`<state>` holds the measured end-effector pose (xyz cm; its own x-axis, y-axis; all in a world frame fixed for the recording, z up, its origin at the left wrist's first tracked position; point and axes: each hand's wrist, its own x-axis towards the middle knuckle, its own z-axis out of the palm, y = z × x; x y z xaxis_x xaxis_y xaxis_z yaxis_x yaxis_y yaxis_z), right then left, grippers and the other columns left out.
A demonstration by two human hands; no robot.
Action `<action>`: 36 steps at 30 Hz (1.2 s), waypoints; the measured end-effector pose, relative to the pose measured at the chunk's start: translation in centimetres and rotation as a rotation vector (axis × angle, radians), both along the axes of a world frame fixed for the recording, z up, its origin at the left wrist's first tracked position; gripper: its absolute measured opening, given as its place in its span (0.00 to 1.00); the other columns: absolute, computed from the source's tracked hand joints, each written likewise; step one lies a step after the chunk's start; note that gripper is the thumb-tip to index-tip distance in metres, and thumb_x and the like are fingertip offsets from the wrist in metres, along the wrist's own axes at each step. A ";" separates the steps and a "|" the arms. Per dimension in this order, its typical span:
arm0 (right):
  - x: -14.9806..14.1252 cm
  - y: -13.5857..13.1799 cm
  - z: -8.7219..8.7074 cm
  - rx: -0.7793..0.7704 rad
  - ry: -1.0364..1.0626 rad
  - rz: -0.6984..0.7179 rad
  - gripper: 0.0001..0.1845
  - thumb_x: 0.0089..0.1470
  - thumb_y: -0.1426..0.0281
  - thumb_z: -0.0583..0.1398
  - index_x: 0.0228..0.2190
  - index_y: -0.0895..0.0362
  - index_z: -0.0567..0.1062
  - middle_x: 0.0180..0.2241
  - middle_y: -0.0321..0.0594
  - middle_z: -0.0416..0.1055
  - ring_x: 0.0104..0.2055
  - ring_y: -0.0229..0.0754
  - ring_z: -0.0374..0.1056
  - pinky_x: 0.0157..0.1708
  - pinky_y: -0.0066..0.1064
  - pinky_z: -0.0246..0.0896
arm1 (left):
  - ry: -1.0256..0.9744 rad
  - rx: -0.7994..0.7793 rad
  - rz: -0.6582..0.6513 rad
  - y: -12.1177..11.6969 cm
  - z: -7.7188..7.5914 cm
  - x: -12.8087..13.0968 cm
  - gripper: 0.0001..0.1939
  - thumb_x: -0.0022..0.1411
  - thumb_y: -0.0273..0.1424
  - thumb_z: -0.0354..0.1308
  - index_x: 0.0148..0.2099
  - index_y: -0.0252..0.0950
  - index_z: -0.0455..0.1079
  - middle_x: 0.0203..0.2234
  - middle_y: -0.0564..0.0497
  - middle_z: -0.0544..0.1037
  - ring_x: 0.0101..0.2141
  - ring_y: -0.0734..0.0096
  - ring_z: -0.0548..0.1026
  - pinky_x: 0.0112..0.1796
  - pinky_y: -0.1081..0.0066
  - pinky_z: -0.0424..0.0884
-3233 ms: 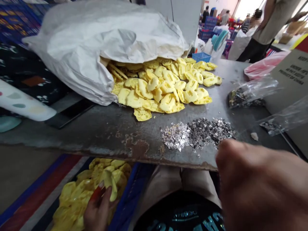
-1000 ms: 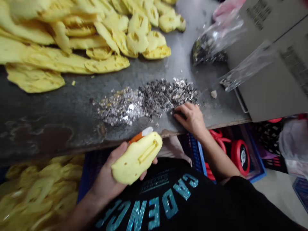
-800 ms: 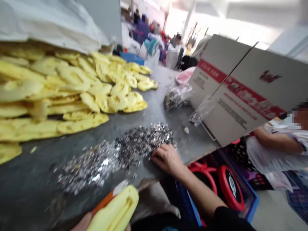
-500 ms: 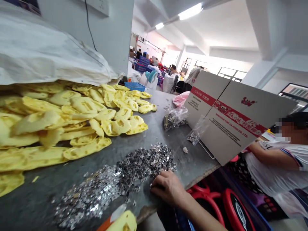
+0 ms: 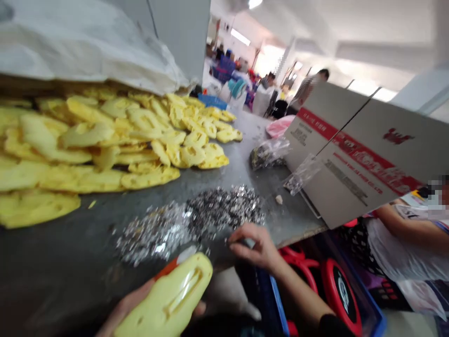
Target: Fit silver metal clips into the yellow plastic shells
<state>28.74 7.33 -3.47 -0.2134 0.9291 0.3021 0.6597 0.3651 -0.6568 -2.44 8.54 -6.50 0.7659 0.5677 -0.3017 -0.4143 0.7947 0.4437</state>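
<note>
A pale yellow moulded plastic piece (image 5: 168,299) with a long slot rests in my left hand (image 5: 131,297), whose fingers are wrapped round it and mostly hidden. An orange strip with a whitish end (image 5: 171,264) lies along its far side; I cannot tell exactly what it is. My right hand (image 5: 257,248) is at the near edge of a heap of small shiny metal clips (image 5: 224,213). Thumb and forefinger are pinched together, and whatever is between them is too small to make out. Another part of the heap, brighter silver (image 5: 154,234), spreads leftward.
Many yellow pieces (image 5: 140,140) are piled on the grey table (image 5: 242,154) under a white sack (image 5: 87,47). Clear bags of metal parts (image 5: 268,154) lie by a leaning cardboard panel (image 5: 354,154). A blue crate (image 5: 377,318) holds red-rimmed items (image 5: 342,295). A co-worker (image 5: 403,243) sits at right.
My right hand has drawn back a little from the clip heap, fingertips now pinched. My left hand has brought the yellow piece up into fuller view. The camera view has shifted.
</note>
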 end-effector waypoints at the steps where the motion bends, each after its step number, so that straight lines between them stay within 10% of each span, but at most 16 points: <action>1: -0.5 -0.5 0.9 -0.028 0.070 0.026 0.13 0.73 0.55 0.67 0.41 0.51 0.85 0.40 0.39 0.89 0.43 0.44 0.86 0.47 0.35 0.79 | 0.083 -0.071 -0.011 -1.2 1.1 -0.3 0.24 0.73 0.44 0.69 0.66 0.43 0.85 0.47 0.37 0.93 0.43 0.37 0.93 0.33 0.58 0.91; 5: -1.8 -1.2 3.5 -0.075 0.293 0.182 0.12 0.72 0.58 0.70 0.42 0.53 0.85 0.41 0.37 0.87 0.43 0.40 0.83 0.47 0.33 0.78 | 0.061 -0.083 0.109 -3.5 4.9 0.8 0.28 0.70 0.49 0.71 0.63 0.37 0.85 0.54 0.35 0.91 0.42 0.34 0.93 0.24 0.60 0.86; 14: -1.7 -3.1 4.4 0.172 0.074 0.313 0.03 0.75 0.67 0.68 0.48 0.49 0.82 0.42 0.33 0.85 0.43 0.38 0.82 0.45 0.33 0.79 | 0.171 -0.280 0.102 -4.8 7.2 3.0 0.32 0.76 0.46 0.53 0.69 0.31 0.77 0.44 0.31 0.90 0.38 0.30 0.91 0.19 0.58 0.82; 36: -2.1 -6.0 4.6 0.402 -0.297 0.215 0.08 0.74 0.76 0.66 0.50 0.55 0.80 0.44 0.40 0.86 0.41 0.43 0.74 0.41 0.36 0.75 | 0.151 0.023 0.213 -7.2 6.9 4.0 0.26 0.73 0.45 0.73 0.67 0.41 0.80 0.51 0.48 0.93 0.43 0.47 0.93 0.33 0.60 0.91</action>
<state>26.61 1.34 1.17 -0.5165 0.6787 0.5221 0.6785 0.6964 -0.2340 1.61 1.34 0.40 0.5756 0.7194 -0.3887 -0.4993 0.6857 0.5297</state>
